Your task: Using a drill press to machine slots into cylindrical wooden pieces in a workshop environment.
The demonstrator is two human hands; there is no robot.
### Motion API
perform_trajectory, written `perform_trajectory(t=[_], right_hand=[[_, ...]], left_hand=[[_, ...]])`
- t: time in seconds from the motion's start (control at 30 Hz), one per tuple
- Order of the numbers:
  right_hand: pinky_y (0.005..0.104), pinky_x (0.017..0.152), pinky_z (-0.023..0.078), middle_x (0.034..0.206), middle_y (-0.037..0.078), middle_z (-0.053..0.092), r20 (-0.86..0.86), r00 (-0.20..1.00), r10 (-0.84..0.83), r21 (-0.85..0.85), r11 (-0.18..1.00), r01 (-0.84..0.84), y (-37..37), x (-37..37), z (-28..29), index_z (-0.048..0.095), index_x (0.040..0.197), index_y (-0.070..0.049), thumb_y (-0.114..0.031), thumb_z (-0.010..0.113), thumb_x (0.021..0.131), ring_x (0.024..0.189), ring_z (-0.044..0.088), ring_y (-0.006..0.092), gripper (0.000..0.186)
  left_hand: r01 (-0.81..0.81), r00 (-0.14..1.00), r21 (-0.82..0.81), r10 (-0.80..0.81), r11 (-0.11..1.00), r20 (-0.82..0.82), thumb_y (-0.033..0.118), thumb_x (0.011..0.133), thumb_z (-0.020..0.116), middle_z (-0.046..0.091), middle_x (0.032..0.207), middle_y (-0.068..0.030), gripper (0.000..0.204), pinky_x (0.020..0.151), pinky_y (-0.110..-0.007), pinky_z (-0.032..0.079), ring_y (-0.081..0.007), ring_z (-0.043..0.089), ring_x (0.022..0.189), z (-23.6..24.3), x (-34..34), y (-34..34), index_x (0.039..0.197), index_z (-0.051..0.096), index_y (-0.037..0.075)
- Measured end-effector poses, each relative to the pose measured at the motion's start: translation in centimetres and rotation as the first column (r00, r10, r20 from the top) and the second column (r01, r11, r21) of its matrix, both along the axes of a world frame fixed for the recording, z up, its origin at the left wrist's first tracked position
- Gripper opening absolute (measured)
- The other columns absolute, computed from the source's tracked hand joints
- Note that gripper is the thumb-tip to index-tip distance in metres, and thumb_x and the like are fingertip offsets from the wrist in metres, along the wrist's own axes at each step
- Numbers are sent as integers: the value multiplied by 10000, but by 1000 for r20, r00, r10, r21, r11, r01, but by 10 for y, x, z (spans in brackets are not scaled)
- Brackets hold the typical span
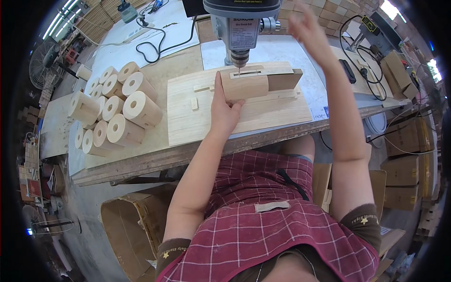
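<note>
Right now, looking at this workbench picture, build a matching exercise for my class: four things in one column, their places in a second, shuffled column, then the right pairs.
Things
1. left hand
2. right hand
3. stack of pale hollow wooden cylinders
4. open brown cardboard box

Places
A. on the floor under the bench
B. raised beside the grey drill press head
C. piled on the bench's left part
D. gripping the pale round wooden block under the drill bit

Pairs: 1-D, 2-B, 3-C, 4-A

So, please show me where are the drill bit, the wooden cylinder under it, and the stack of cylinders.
drill bit (239, 70), head view, thin tip.
wooden cylinder (245, 86), head view, curved side.
stack of cylinders (127, 105), head view, one end face.
</note>
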State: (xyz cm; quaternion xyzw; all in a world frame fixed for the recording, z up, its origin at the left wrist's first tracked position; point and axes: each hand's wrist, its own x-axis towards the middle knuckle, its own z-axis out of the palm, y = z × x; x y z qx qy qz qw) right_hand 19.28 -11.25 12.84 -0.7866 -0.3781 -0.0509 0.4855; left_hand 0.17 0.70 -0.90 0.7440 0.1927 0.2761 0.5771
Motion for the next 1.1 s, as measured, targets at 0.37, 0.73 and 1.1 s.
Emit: perform_trajectory(t=[0.37,0.73,1.1], right_hand=[[260,714,443,856,56,618,-373,919,131,-204,954,-219,-68,-18,-85,602,1015,10,-219,766,674,794,557,124,442],[203,681,420,822,-16,583,-477,827,299,240,949,-205,-127,-53,-59,598,923,-39,-67,717,703,767,529,67,252],[212,741,426,893,1,598,-437,790,430,441,868,-228,-106,-83,-82,602,960,-45,-11,713,706,830,539,83,279]], left_hand=[[12,993,39,-7,999,-118,9,669,714,578,1099,-210,852,810,-298,475,-249,573,1026,25,-45,7,1383,253,84],[-269,929,-469,356,841,105,106,756,692,635,905,-109,400,693,-241,486,-130,608,760,70,-122,43,1097,536,-32],[-211,959,-470,275,857,70,205,798,676,629,877,-116,369,674,-227,465,-118,600,752,63,-112,23,1062,558,-25]])
